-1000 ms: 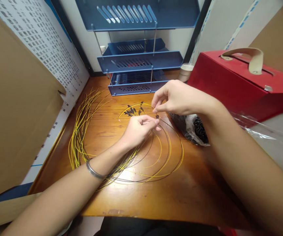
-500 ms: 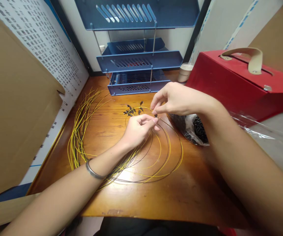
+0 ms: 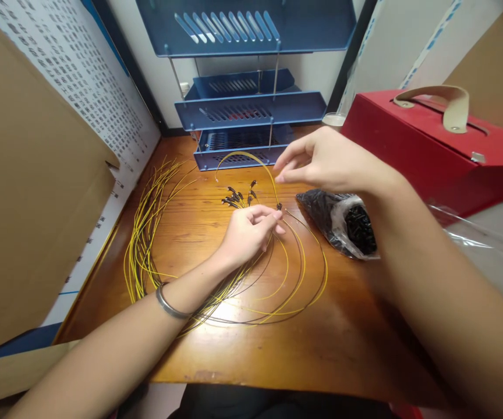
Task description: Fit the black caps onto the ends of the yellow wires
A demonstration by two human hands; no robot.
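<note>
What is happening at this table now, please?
A person's left hand pinches a small black piece, with a yellow wire arching up from it. The right hand hovers near that wire; I cannot tell if it touches. Yellow and dark wires lie on the table, near an open bag of black parts.

Left forearm [image 3: 103,346] bare, running diagonally up from lower left; left wrist [image 3: 217,263] nearly straight. Left hand [image 3: 245,233], frame centre, closed in a pinch. Right forearm [image 3: 447,267] bare, entering from lower right; right wrist [image 3: 385,177] bent leftward. Right hand [image 3: 328,160], right of upper centre, fingertips [image 3: 282,178] close together; contact undetermined.
</note>
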